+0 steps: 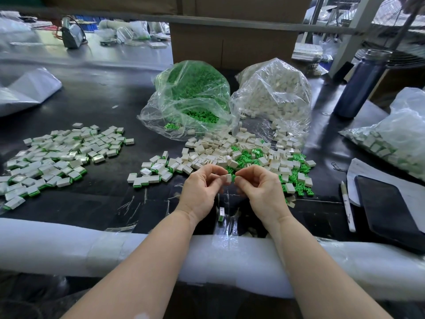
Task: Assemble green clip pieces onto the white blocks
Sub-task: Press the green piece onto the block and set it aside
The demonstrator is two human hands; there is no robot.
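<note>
My left hand (202,187) pinches a small white block (227,178) between thumb and fingers above the black table. My right hand (259,187) pinches a green clip piece (233,178) right against the block's side. Behind the hands lies a mixed heap of loose white blocks (207,150) and green clips (243,157). Finished blocks with green edges lie in a small group (151,171) and in a big pile at the left (57,155). One finished piece (221,214) lies between my wrists.
A clear bag of green clips (190,97) and a clear bag of white blocks (273,93) stand behind the heap. A dark bottle (361,84), another bag (395,134), a pen (347,206) and a black phone (391,208) sit at the right. White foam padding (69,247) lines the near table edge.
</note>
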